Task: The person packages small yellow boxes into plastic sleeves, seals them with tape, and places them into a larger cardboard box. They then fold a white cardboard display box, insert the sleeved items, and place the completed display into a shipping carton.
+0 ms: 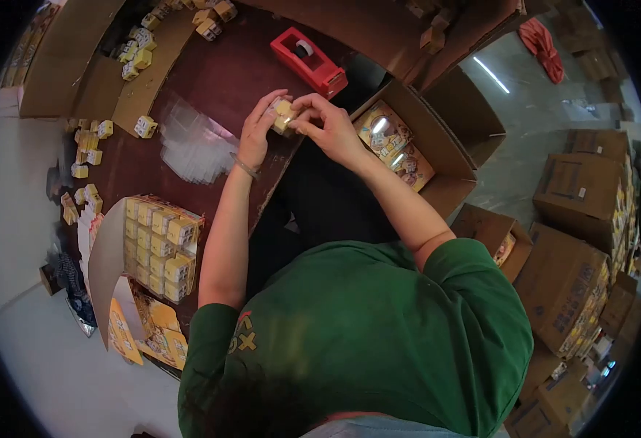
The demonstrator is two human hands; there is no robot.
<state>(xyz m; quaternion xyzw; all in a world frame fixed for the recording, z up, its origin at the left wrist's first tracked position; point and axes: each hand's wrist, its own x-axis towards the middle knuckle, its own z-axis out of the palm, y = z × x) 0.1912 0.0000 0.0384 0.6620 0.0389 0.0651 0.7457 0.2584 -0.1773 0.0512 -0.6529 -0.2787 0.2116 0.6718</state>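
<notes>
Over the table's near edge, my left hand (255, 133) grips a small yellow-and-white box (284, 115) by its left side. My right hand (329, 130) has its fingers bent against the right side of the same box, thumb and fingertips pinching it there. A clear shine on the box looks like a plastic cover. Left of my left hand lies a spread pile of clear plastic pieces (193, 142) on the dark red table (218, 66). Beyond both hands sits a red tape dispenser (309, 62).
A display carton (161, 252) packed with rows of small yellow boxes stands at the left. Loose yellow boxes (145, 126) are scattered at the table's left and far side. An open carton (437, 124) holding printed packs is at my right, with stacked brown cartons (565, 285) beyond.
</notes>
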